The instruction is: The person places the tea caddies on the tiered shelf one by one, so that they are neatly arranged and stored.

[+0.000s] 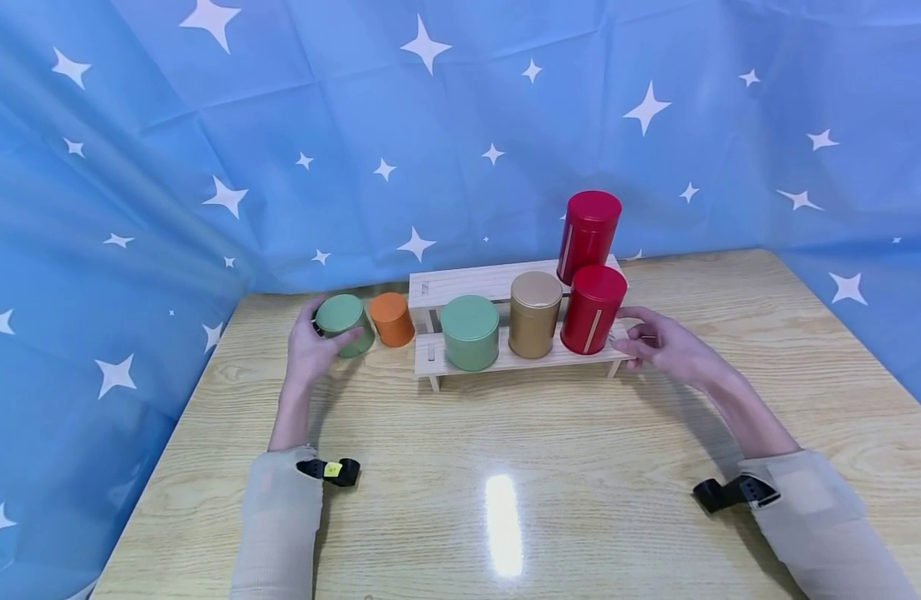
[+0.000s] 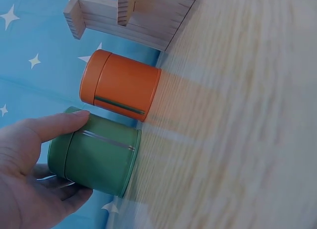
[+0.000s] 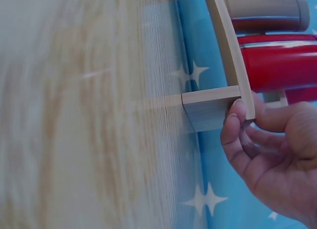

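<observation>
At the left, my left hand (image 1: 312, 342) grips a green canister (image 2: 101, 157), thumb along its near side and fingers around the other. The canister stands on the table beside a small orange canister (image 1: 392, 320). My right hand (image 1: 658, 346) pinches the right end of the lower shelf of a two-tier wooden rack (image 3: 230, 50), thumb above and curled fingers below. On that lower shelf stand another green canister (image 1: 470, 333), a gold canister (image 1: 535, 315) and a red canister (image 3: 282, 63). A second red canister (image 1: 589, 233) stands on the upper shelf.
The wood-grain table (image 1: 430, 483) runs back to a blue curtain (image 1: 340, 108) with white stars, which also hangs along the left side. Black wrist cameras are strapped over both pale sleeves (image 1: 280, 525).
</observation>
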### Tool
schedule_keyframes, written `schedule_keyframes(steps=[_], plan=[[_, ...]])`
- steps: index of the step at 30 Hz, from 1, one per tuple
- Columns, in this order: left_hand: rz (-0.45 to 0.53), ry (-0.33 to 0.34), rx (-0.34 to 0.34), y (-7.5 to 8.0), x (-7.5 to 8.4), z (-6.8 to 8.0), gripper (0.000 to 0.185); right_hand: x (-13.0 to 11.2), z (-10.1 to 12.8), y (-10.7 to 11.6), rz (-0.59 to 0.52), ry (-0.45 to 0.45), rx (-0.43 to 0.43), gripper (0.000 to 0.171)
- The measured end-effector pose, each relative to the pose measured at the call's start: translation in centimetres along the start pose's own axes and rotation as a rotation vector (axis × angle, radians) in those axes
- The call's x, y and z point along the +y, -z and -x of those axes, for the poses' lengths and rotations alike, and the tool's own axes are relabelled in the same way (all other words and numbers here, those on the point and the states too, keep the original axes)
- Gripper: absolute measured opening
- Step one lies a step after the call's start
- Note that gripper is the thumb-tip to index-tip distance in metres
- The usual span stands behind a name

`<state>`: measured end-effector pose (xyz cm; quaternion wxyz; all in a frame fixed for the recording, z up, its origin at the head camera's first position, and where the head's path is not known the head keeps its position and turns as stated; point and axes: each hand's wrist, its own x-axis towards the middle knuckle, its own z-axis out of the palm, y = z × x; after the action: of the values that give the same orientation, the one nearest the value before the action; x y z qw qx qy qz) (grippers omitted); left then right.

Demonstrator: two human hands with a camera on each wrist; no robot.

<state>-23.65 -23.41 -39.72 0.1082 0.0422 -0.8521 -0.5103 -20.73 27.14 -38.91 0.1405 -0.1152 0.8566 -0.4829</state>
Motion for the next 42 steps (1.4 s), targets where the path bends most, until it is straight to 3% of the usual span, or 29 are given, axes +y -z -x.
schedule_keyframes(steps=[12,31,37,42], plan=[[0.072,-0.038,0.087,0.6,1.4,0.2,0.085,0.1,-0.1,0.0,0.0,-0.015,0.001,0.064],[0.156,-0.224,0.205,1.2,5.2,1.2,0.074,-0.2,0.0,0.0,0.019,-0.015,0.001,0.065],[0.194,-0.289,0.197,0.5,6.7,1.5,0.074,-0.3,0.0,0.0,0.014,-0.018,0.002,0.065],[0.207,-0.302,0.165,0.0,9.0,2.8,0.072,-0.3,0.1,0.0,0.013,-0.02,0.0,0.066]])
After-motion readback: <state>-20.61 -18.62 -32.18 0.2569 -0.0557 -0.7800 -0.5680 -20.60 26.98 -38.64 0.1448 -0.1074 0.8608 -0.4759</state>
